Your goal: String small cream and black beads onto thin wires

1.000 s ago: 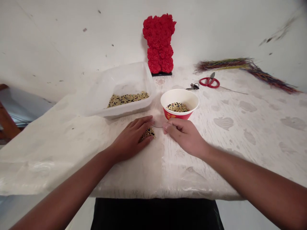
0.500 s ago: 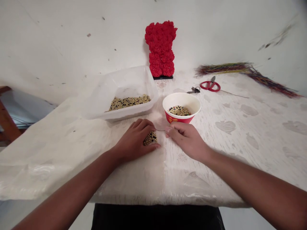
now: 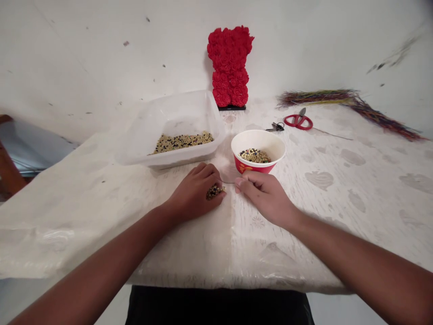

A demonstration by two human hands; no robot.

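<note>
Left hand (image 3: 193, 192): palm down on the table (image 3: 101, 221), curled round a small pile (image 3: 214, 192) of beads; whether my fingers grip any, I cannot tell.
Right hand (image 3: 272, 201): pinching 1 thin dark strand (image 3: 228, 182) between thumb and forefinger, just in front of the bowl (image 3: 257, 169).
Strand so far: stretched across the gap between my 2 hands, meeting my left fingertips beside the pile; I make out no bead on the visible stretch, so I can count nothing as finished.
Beads left: loose in 3 places, the pile, the bowl and the tub (image 3: 186, 156); with so many lying about, I judge the work to be well short of over.
Tub: behind my left hand, beads spread over the front part of its floor.
Bowl: upright beyond my right hand, a shallow layer of beads inside.
Scissors (image 3: 298, 121): lying beyond the bowl to the right, near the keys (image 3: 276, 127), out of my hands.
Hidden pile: my left hand covers part of it, so its full spread does not show.
Strand ends: 1 disappears at my left fingers, the other inside my right grip; wire or thread, I cannot say.
Bowl front: my right fingers overlap its lower edge.
Bead holes: too small to see, and the colours blur together.
</note>
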